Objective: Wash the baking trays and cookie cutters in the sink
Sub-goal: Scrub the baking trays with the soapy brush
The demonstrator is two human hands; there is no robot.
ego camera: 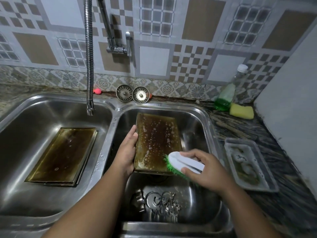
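Observation:
A brown, soapy baking tray (156, 140) stands tilted in the right sink basin (204, 117). My left hand (127, 152) grips its left edge. My right hand (204, 169) is shut on a white scrub brush (183, 161) whose green bristles touch the tray's lower right corner. Several metal cookie cutters (163, 203) lie on the basin floor below the tray. Another stained baking tray (63, 155) lies flat in the left basin (22, 117).
A flexible tap hose (89, 66) hangs over the left basin. Two sink strainers (133, 93) sit on the back ledge. On the right counter are a dish soap bottle (226, 95), a yellow sponge (241, 111) and a clear plastic tray (248, 164).

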